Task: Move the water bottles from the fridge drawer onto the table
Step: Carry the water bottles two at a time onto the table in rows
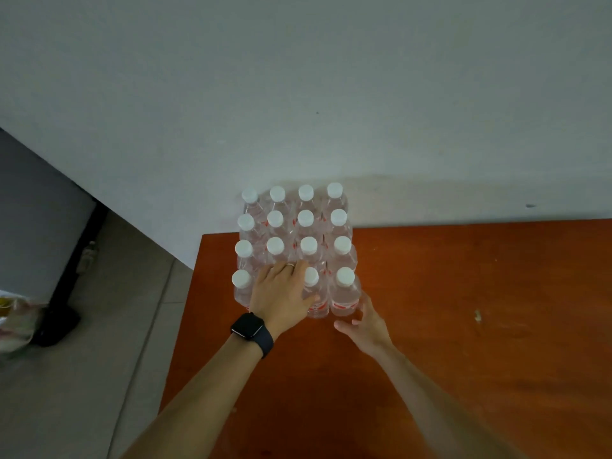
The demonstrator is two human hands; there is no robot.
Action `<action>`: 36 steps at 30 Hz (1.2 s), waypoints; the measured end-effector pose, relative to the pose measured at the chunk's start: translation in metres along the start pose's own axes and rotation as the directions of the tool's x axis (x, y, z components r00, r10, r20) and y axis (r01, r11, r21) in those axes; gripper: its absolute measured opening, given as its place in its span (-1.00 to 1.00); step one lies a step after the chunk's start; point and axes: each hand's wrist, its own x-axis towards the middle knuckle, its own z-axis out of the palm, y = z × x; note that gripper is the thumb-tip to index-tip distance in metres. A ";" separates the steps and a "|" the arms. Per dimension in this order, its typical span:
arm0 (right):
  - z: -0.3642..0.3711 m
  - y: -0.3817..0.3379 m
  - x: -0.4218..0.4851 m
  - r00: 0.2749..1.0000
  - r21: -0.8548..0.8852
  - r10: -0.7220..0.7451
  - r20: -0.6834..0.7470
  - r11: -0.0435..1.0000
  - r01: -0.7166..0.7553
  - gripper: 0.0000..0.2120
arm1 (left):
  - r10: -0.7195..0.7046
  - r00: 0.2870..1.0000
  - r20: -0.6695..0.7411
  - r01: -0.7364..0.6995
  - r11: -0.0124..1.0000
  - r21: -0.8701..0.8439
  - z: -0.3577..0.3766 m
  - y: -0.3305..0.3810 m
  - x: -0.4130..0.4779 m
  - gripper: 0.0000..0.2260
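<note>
Left hand [281, 293], with a watch [251, 329] on the wrist, lies palm-down over a near-row bottle, thumb spread; whether its fingers curl round the neck cannot be told. Right hand [367, 323] is loose, fingers lightly bent, tips at the side of the near right corner bottle. The bottles [306, 220] stand upright in a tight block on the table [463, 326], at its far left corner against the wall [298, 94]. Risk: a sideways shove from either hand could topple a bottle into its neighbours, or push the left column towards the table edge.
</note>
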 end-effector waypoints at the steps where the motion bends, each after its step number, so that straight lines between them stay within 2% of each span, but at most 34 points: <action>1: -0.003 -0.001 -0.003 1.000 -0.013 0.007 -0.010 1.000 -0.007 -0.01 | 0.001 1.000 0.012 -0.001 1.000 0.008 -0.001 0.000 0.000 -0.52; 4: -0.018 0.001 -0.018 0.999 -0.023 0.005 -0.054 1.000 -0.006 -0.03 | -0.006 1.000 0.017 0.006 1.000 0.016 -0.002 0.000 0.000 -0.51; 8: -0.046 0.007 -0.053 0.990 0.002 -0.003 -0.138 1.000 0.003 -0.16 | -0.034 0.999 0.032 0.034 0.999 -0.009 -0.002 0.006 0.001 -0.52; 15: -0.092 0.005 -0.128 0.952 -0.186 -0.162 -0.260 0.976 0.115 -0.37 | -0.021 1.000 -0.010 0.021 0.996 0.083 -0.016 0.031 -0.004 -0.45; 18: -0.113 0.008 -0.165 0.920 -0.226 -0.222 -0.322 0.962 0.154 -0.45 | 0.063 0.996 -0.069 -0.056 0.993 0.105 -0.027 0.065 -0.008 -0.52; 22: -0.146 0.030 -0.232 0.865 -0.288 -0.250 -0.434 0.949 0.130 -0.53 | 0.268 0.962 -0.050 -0.267 0.963 0.022 -0.036 0.149 -0.020 -0.58; 25: -0.173 0.067 -0.297 0.809 -0.339 -0.223 -0.544 0.940 0.031 -0.58 | 0.458 0.889 -0.031 -0.459 0.888 -0.026 -0.035 0.237 -0.046 -0.61; 29: -0.203 0.137 -0.415 0.658 -0.356 -0.156 -0.737 0.916 -0.183 -0.63 | 0.685 0.728 -0.001 -0.683 0.725 -0.088 -0.025 0.371 -0.113 -0.62; 33: -0.217 0.211 -0.551 0.472 -0.227 -0.014 -0.882 0.889 -0.398 -0.60 | 0.850 0.527 0.016 -0.840 0.524 -0.142 -0.019 0.499 -0.207 -0.63; 36: -0.214 0.262 -0.651 0.332 -0.082 0.093 -0.939 0.875 -0.477 -0.59 | 0.927 0.375 0.005 -0.912 0.370 -0.180 -0.021 0.583 -0.279 -0.62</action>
